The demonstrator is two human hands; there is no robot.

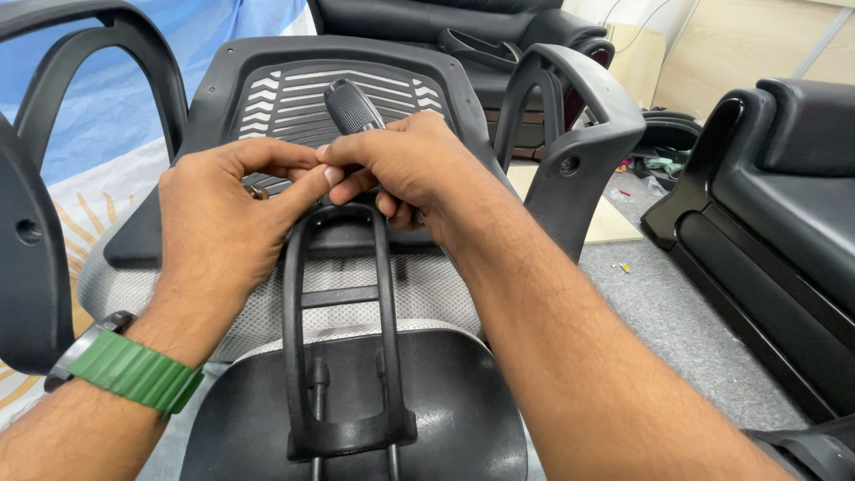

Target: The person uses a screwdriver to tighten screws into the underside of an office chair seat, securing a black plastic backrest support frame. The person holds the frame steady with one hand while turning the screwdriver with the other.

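Note:
An office chair lies on its back before me, its black slotted seat underside (pixel 294 93) facing up. My right hand (pixel 410 165) is shut on a screwdriver with a ribbed black handle (pixel 352 107), which rises above my knuckles. My left hand (pixel 227 214), with a green watch strap (pixel 134 370) on the wrist, pinches at the tool's lower end beside a small metal part (pixel 260 189). The tip is hidden by my fingers. Below both hands runs a black backrest bracket (pixel 343 303) over grey mesh (pixel 427 285).
Black armrests (pixel 570 134) (pixel 36 232) rise on both sides of the seat. A black sofa (pixel 784 205) stands at the right and another (pixel 463 27) behind the chair. Small bits of litter (pixel 621 266) lie on the grey carpet. A blue and white sheet (pixel 107 107) hangs at the left.

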